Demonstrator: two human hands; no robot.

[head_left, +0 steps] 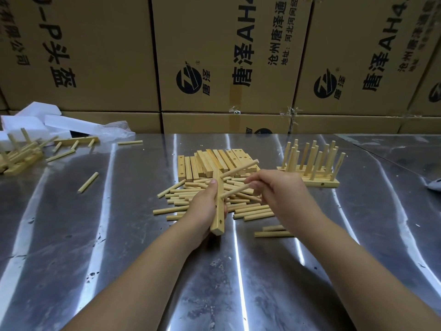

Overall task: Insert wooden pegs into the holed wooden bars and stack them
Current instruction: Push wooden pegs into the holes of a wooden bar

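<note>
My left hand [202, 209] grips a holed wooden bar [219, 216] held on end above the metal table, near end toward me. One peg [239, 167] sticks out of the bar's upper part, pointing up and right. My right hand [274, 187] pinches a second peg [235, 191] whose tip meets the bar's middle. Under both hands lies a heap of loose pegs [253, 211]. Behind it is a pile of bare bars [214, 163]. To the right stands a stack of bars with upright pegs [312, 163].
The shiny metal table [119, 235] carries stray pegs at left [87, 182] and more pegged bars at the far left [19, 154], beside white foam blocks [35, 120]. Cardboard boxes [214, 56] wall off the back. A grey object [435, 185] lies at the right edge.
</note>
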